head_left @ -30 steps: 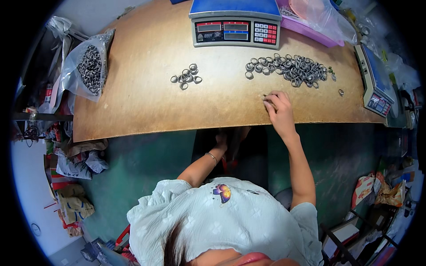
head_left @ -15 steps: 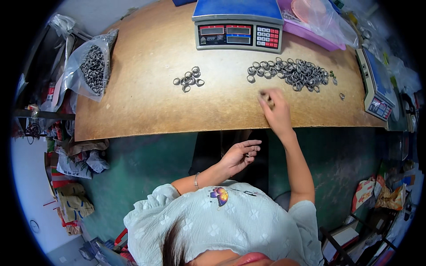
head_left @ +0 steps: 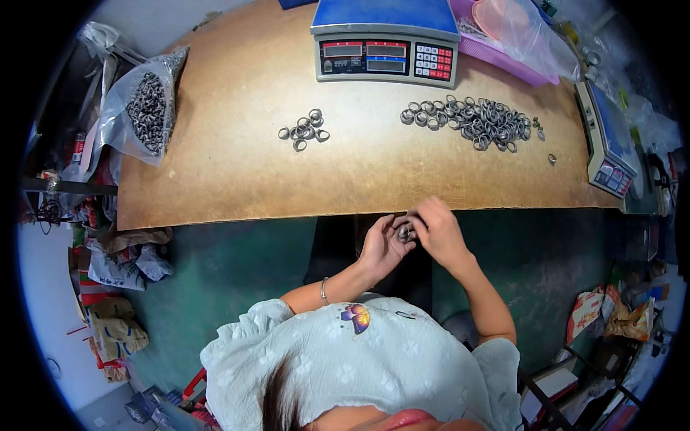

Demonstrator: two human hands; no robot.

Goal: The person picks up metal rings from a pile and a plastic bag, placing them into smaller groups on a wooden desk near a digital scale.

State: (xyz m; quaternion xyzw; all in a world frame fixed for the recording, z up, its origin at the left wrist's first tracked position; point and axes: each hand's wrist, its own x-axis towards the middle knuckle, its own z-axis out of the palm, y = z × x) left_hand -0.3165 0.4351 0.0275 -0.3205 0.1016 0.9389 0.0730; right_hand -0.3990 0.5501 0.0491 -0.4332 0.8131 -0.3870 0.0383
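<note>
My two hands meet just off the near table edge, in front of my body. Curled fingers of my left hand (head_left: 384, 250) close around a grey metal ring (head_left: 404, 233). My right hand (head_left: 438, 231) has its thumb and fingers pinched at the same ring, slightly blurred; how many rings lie between the fingers cannot be told. On the table beyond, a large pile of grey rings (head_left: 489, 121) spreads to the right. A small group of rings (head_left: 302, 131) lies further left.
A blue-topped weighing scale (head_left: 384, 54) stands at the back. One more scale (head_left: 611, 144) is at the right edge, by a pink basket (head_left: 503, 61). A clear bag of grey metal pieces (head_left: 151, 111) sits at the left. A lone ring (head_left: 552, 159) lies right.
My right hand has come back from above the table to my left hand. A ring at the near left of the large pile is gone. My left hand has turned and closed more.
</note>
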